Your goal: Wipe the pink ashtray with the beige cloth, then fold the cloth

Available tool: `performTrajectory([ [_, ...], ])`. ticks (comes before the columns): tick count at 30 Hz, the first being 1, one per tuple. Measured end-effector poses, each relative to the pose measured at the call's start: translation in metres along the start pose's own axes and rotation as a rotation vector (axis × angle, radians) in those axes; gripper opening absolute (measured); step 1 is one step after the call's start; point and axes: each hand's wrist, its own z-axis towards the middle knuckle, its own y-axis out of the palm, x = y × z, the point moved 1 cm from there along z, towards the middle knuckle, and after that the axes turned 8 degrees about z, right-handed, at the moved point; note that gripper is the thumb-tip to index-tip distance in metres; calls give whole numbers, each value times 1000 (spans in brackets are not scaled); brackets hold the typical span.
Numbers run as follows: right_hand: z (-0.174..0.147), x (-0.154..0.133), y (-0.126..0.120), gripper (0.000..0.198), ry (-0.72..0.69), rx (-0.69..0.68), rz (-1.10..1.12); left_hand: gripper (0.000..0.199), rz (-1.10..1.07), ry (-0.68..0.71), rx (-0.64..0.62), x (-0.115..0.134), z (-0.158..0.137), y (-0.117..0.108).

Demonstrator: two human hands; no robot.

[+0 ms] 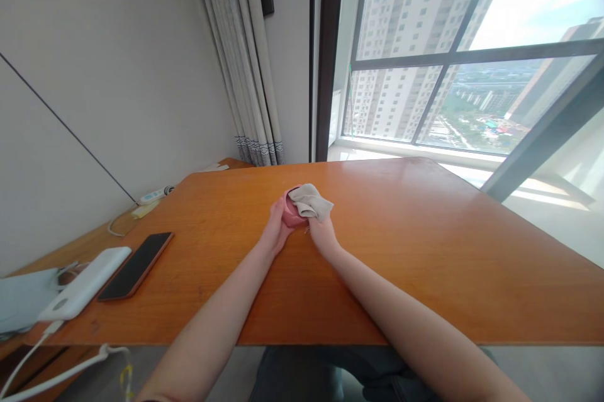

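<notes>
Pink vessel (293,218): one, at the middle of the wooden table (425,251), whether resting or lifted cannot be told; clasped at its left side by the left hand (275,229), fingers curled round it. Pale grey cloth (312,201): one, crumpled, partly covering the vessel's opening; pinched in the right hand (323,236), exact fingertip contact hidden. Black phone (136,266): one, flat, left. White power bank (85,282): one, just left of the phone

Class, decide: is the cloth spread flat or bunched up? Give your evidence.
Bunched up: the cloth shows creases and overlapping folds at the right hand, against the pink container.
</notes>
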Motion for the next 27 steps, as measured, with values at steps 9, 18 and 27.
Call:
performTrajectory([
  [9,32,8,-52,22,240,-180,-111,52,175,-219,-132,-2,-2,-5],
  [18,8,7,-15,48,15,-137,-4,52,10,82,151,-3,6,-8],
  [27,20,5,-33,35,101,-80,20,51,100,-198,-104,-2,0,-4],
])
